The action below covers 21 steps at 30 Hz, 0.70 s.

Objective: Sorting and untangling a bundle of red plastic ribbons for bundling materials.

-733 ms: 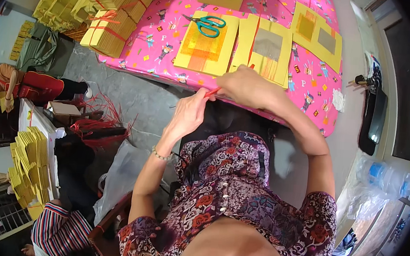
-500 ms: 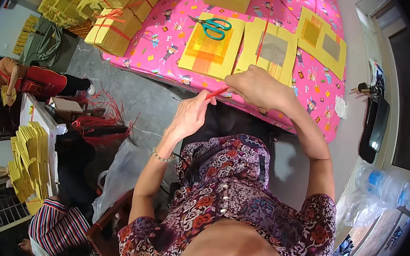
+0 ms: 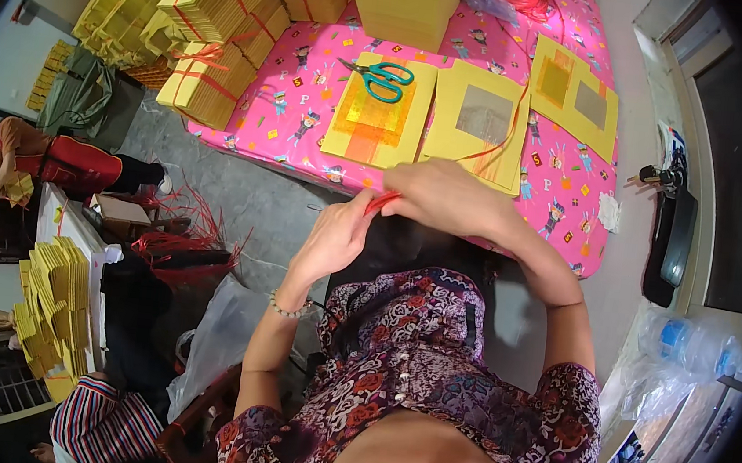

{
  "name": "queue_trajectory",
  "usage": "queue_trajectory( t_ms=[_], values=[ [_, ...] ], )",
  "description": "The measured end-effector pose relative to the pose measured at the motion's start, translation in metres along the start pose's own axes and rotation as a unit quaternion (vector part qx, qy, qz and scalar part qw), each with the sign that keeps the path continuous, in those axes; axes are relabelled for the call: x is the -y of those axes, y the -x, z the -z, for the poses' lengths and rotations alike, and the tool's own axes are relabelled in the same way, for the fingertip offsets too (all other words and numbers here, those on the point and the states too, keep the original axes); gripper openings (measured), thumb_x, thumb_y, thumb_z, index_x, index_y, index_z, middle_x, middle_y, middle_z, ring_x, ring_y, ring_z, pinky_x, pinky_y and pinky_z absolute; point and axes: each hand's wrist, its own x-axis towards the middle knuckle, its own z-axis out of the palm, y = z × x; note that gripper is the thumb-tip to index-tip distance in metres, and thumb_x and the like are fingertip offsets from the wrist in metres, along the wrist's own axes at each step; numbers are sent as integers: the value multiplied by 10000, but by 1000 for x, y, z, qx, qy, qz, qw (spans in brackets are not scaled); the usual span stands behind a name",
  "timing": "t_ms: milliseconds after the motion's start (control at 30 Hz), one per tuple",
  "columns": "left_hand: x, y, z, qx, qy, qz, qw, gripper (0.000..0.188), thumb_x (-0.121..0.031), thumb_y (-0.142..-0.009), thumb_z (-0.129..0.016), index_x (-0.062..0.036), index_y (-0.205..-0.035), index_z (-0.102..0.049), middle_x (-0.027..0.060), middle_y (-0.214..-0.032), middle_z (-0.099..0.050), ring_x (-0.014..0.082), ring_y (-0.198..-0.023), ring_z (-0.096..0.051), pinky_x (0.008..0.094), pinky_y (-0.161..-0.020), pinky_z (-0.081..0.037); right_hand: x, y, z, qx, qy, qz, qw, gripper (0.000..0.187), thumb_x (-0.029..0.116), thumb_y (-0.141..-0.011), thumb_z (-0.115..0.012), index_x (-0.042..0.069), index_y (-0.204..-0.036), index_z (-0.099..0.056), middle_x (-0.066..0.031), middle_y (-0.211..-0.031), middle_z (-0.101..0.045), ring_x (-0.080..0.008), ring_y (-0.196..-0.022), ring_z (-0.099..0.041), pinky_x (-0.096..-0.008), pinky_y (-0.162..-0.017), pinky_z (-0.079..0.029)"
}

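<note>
Red plastic strapping ribbon [image 3: 381, 202] is pinched between my two hands, just in front of the pink tablecloth's edge. My left hand [image 3: 335, 239], with a beaded bracelet at the wrist, closes its fingers on one side of it. My right hand [image 3: 445, 196], also closed, meets it from the other side. From there a thin strand runs over a yellow paper stack with a silver square [image 3: 485, 114] and back across the table. Left of that lies another yellow stack with a gold-orange square [image 3: 372, 113], and teal-handled scissors [image 3: 384, 83] rest on it.
Tied bundles of yellow paper [image 3: 212, 77] and a tall stack [image 3: 399, 9] stand at the back of the pink-covered table [image 3: 282, 140]. More yellow sheets [image 3: 574, 95] lie right. Loose red ribbon [image 3: 190, 233] litters the left. Two other people [image 3: 68, 161] are at the left.
Both hands have drawn nearer to me and closer together, gathering the red ribbon between them. The strand behind, upright before, now curves slackly over the silver-square stack.
</note>
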Motion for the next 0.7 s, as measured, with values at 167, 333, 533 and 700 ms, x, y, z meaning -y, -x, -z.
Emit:
queue_trajectory(
  t_ms=[167,333,533,700],
  values=[
    [13,-3,-7,-119,137,91,979,187,-137,-978,-418,-15,-1047,-542,49,-613,-488,119,-546,-463,290,-512,-364,-35,8,0,-183,-8,-29,983,243,250,-904,-557,13,-953,-570,-177,-870,-579,-369,-823,-582,-424,-719,-459],
    [8,-21,-30,-191,236,77,950,199,-141,-978,-414,-6,-1058,-535,95,-628,-517,170,-553,-496,323,-537,-401,-38,-3,-25,-255,-156,-125,946,254,198,-953,-508,2,-1092,-590,-86,-859,-588,-192,-869,-613,-308,-735,-487],
    [-1,-38,-56,-218,163,35,962,305,-110,-957,-417,-20,-1248,-402,197,-759,-594,377,-696,-601,427,-600,-449,-18,-23,-70,-327,-596,-122,723,275,208,-1003,-441,40,-1153,-597,0,-1048,-622,-55,-990,-551,-233,-855,-461],
    [-15,-41,-53,-200,144,42,968,396,-63,-901,-427,-5,-1289,-376,225,-885,-601,427,-813,-584,467,-683,-457,-3,-22,-70,-340,-639,-147,674,320,224,-1006,-415,26,-1205,-567,-28,-1131,-612,-64,-1031,-541,-239,-964,-383]
  ],
)
